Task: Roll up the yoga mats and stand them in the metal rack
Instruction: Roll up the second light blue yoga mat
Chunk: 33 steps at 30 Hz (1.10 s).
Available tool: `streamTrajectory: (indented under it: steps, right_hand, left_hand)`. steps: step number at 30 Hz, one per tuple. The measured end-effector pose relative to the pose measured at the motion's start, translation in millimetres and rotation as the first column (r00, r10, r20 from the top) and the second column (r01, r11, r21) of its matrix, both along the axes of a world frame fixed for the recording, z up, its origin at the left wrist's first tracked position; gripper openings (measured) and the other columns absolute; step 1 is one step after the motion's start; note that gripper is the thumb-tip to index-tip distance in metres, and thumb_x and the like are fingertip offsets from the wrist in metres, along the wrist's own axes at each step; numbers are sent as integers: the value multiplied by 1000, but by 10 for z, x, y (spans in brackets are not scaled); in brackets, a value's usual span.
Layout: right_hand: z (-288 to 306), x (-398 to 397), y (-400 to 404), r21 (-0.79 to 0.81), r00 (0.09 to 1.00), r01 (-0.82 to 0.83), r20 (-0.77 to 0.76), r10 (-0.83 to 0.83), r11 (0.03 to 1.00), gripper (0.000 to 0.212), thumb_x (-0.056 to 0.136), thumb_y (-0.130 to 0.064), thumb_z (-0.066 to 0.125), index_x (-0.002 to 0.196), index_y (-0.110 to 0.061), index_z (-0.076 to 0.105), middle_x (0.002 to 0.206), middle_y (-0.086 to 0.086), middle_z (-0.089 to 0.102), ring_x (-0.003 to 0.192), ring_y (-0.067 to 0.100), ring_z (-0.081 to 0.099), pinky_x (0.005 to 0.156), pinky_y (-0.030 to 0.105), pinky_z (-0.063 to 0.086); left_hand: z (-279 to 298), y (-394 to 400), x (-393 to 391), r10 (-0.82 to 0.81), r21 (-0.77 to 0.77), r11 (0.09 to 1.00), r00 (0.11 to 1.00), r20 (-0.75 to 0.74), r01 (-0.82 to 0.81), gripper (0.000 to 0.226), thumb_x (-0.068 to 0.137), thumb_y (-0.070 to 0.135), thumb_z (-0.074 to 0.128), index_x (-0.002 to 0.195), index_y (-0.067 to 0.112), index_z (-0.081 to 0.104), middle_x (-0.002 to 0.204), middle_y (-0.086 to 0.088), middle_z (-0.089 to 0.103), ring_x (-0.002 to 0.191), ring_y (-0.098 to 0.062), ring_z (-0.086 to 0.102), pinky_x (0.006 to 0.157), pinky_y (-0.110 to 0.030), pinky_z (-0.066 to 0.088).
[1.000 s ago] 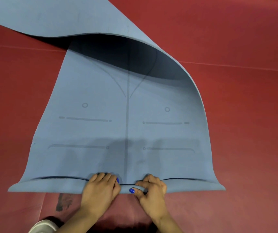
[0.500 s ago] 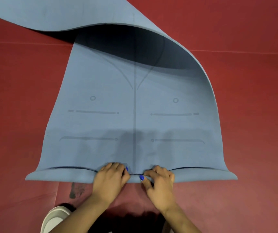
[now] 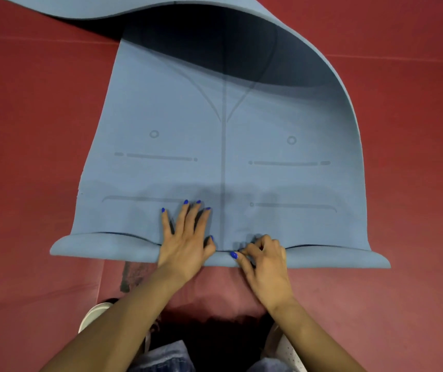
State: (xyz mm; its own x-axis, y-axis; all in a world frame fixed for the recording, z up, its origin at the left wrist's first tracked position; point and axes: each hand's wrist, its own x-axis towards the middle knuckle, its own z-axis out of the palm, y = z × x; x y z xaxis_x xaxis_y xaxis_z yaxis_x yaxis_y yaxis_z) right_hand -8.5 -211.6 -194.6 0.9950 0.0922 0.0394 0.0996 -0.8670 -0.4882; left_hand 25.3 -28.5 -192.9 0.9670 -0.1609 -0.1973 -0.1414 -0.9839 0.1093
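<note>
A blue yoga mat [image 3: 223,157] with printed guide lines lies on the red floor, its near end curled into a small fold along the front. Its far part bends over in a hump at the top right and runs off to the upper left. My left hand [image 3: 185,237] lies flat on the mat with fingers spread, palm over the folded edge left of the centre line. My right hand [image 3: 264,255] has its fingers curled, pinching the folded edge just right of the centre line. No metal rack is in view.
Red padded floor [image 3: 32,130] surrounds the mat, with a seam line across the back and a dark scuff [image 3: 132,275] near the front left. My white shoes [image 3: 91,315] and jeans sit at the bottom edge.
My left hand has opened and stretched forward, flat onto the mat, where before it was curled on the fold. The right hand keeps its pinch on the edge.
</note>
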Motion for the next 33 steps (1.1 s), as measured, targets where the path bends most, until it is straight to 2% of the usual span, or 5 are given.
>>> streamTrajectory:
  steps: [4,13,23,29,33]
  right_hand:
    - [67,48,-162,92,997,-81,-13,82,992,17,81,-24,59,95,-15,63,85,2,56,76,22,52,76,28,36]
    - [254,218,-130,-488,992,99,-15,-121,867,36,56,-45,85,56,-14,67,62,4,57,66,31,55,81,43,30]
    - [114,135,-504,169,969,51,-247,-8,984,48,70,-78,46,60,-31,53,62,-10,56,67,14,49,70,26,34]
    - [134,286,-454,113,930,57,-367,-12,992,44,78,-52,67,49,-29,43,50,-12,48,61,17,47,68,30,38]
    - [146,340,-442,107,872,141,-484,-72,984,43,75,-53,71,56,-18,54,50,-6,53,60,20,52,69,32,45]
  left_hand:
    - [-62,17,95,-28,14,999,998,-57,29,68,76,41,38,135,9,50,144,-10,43,139,-28,26,104,-72,19]
    - [-37,-5,159,11,38,999,991,-135,-6,90,70,53,-1,153,19,0,160,2,-9,145,-20,-19,109,-64,-15]
    - [-58,37,198,4,-29,1000,989,-148,-8,90,74,68,-10,152,24,0,160,11,-6,145,-15,-19,109,-61,-18]
    - [-13,46,186,-1,-86,996,992,-125,-9,85,81,65,-6,152,21,9,160,6,5,147,-16,-9,111,-58,-16]
    - [76,230,90,-136,-350,912,964,230,213,65,93,53,35,143,12,32,139,-9,38,132,-26,37,113,-43,21]
